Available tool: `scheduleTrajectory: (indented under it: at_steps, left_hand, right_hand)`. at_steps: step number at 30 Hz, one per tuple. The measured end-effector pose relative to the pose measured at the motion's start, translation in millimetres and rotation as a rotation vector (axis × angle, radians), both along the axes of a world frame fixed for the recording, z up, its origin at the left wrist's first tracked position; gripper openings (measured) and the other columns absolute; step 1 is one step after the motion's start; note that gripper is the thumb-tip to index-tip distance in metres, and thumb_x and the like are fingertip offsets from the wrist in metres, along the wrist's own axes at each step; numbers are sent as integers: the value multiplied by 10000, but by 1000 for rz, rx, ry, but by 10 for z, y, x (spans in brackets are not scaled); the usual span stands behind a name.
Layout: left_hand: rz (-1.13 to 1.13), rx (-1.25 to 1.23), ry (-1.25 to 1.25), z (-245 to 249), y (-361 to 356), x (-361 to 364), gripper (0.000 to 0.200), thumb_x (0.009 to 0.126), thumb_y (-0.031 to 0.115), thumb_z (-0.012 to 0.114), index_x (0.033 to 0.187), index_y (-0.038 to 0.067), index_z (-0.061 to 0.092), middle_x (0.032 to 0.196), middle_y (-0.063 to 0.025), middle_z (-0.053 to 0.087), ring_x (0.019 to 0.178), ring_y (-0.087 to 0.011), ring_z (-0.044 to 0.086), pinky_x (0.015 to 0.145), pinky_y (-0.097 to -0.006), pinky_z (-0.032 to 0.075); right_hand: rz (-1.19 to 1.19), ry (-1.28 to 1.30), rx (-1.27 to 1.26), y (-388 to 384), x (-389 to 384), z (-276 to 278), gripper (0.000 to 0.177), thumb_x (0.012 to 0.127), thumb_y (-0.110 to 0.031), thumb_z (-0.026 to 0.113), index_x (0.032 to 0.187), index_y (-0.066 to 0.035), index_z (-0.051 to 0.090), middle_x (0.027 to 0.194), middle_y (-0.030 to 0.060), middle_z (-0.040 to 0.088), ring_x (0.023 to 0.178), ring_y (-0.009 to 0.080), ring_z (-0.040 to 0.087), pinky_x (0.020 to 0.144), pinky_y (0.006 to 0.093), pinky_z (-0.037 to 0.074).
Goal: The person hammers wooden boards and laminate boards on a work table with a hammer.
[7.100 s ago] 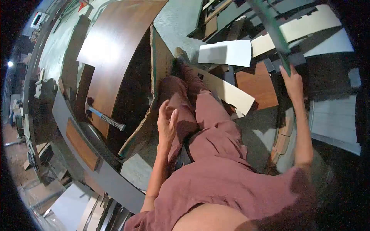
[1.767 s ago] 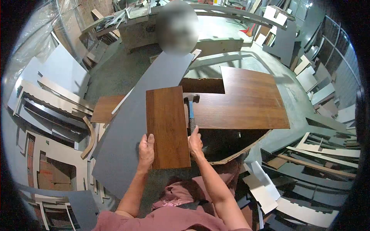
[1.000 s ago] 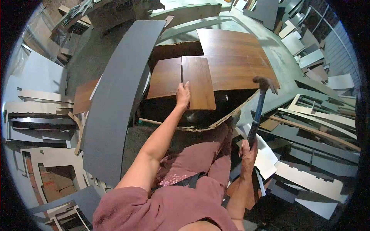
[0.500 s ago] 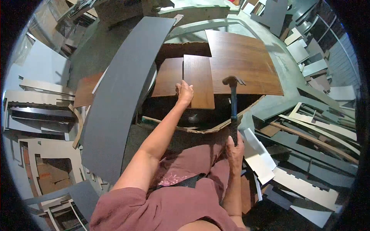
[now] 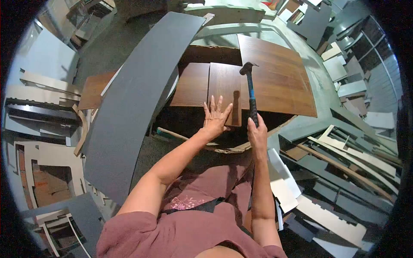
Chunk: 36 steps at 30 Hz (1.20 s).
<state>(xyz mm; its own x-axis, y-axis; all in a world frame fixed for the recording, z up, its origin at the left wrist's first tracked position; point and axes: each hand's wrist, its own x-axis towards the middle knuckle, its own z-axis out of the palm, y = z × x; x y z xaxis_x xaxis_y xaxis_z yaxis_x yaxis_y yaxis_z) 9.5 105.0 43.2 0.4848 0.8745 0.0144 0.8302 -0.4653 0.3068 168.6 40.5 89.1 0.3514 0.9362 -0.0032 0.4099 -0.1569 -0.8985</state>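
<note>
My right hand (image 5: 257,132) is wrapped round the black grip of a claw hammer (image 5: 250,88) with a blue shaft. The hammer stands head-up above the brown boards, its shadow falling on the narrow one. My left hand (image 5: 217,118) lies with fingers spread on the near end of that narrow wood-grain board (image 5: 224,79). Beneath it, on the left, is another brown board (image 5: 191,84). A larger brown panel (image 5: 275,75) lies to the right. These boards rest over a dark-bottomed box-like base with a ragged cardboard edge (image 5: 234,150).
A long grey panel (image 5: 142,94) leans along my left side. Stacked pale and grey offcuts (image 5: 344,167) fill the right. More cut panels (image 5: 47,116) stand at the far left. A white piece (image 5: 284,180) sits beside my right forearm.
My right hand has raised the hammer up and forward over the boards. My left hand has shifted slightly down and right, its curled fingers now spread flat on the narrow board.
</note>
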Motion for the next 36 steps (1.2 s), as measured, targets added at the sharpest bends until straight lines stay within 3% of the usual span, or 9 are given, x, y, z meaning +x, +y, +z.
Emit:
scheduleTrajectory:
  at_steps: [6,12,17,22,25,27,28,33,36]
  left_hand:
    - [33,165,-86,-287,45,62,705,767,-1,539,1398,195,296,1464,-241,91,1333,-493,45,1015,-668,133]
    - [27,176,-100,-238,27,45,642,797,63,538,1389,177,318,1455,-260,117,1323,-514,68,998,-685,125]
    - [38,190,-98,-316,10,74,580,831,100,500,1385,158,335,1456,-265,116,1323,-514,69,1000,-690,95]
    - [72,210,13,-422,52,114,584,835,159,517,1387,144,327,1469,-260,34,1325,-509,25,1002,-688,110]
    - [22,172,-2,-309,63,32,601,831,137,512,1395,144,305,1468,-262,24,1325,-509,27,995,-692,119]
    - [2,271,-28,-363,30,20,698,794,173,592,1409,157,263,1466,-266,36,1326,-513,27,993,-691,127]
    - [-44,41,15,-113,-9,-56,867,722,294,692,1432,204,202,1474,-248,8,1335,-491,29,986,-694,160]
    - [222,196,-547,-197,-367,-418,738,758,336,686,1341,47,337,1381,-238,285,1262,-407,295,1023,-476,302]
    - [531,-229,-948,-181,-457,-485,596,834,336,621,1245,-23,381,1193,-209,451,1088,-322,477,918,-410,402]
  right_hand:
    - [27,32,-53,511,-82,-129,364,882,-267,525,1131,-1,527,841,132,604,747,235,574,706,343,451]
    - [68,-90,-74,518,-147,-56,370,876,-281,529,1120,-3,529,812,114,596,707,223,568,677,342,455]
    - [192,249,-127,482,-430,158,364,873,-269,556,1101,13,536,776,83,580,680,149,546,616,293,450]
    - [201,63,5,575,-444,-190,327,878,-218,532,1113,8,546,788,86,578,711,188,533,688,333,448]
    - [212,129,-105,396,-439,19,318,883,-213,534,1126,-8,548,705,23,513,611,124,472,568,277,409]
    - [174,224,-98,160,-404,83,322,888,-206,537,1140,-6,536,692,-3,488,586,94,442,529,250,378]
    - [136,316,-95,23,-386,139,326,892,-199,540,1154,-5,524,679,-29,462,560,64,413,490,223,347]
    - [-20,220,-113,-958,-253,252,369,904,-187,537,1213,11,490,715,-42,465,573,33,386,488,193,335]
    - [-72,275,-165,-1392,-227,288,367,903,-176,544,1212,16,495,749,-36,478,605,40,402,521,195,359]
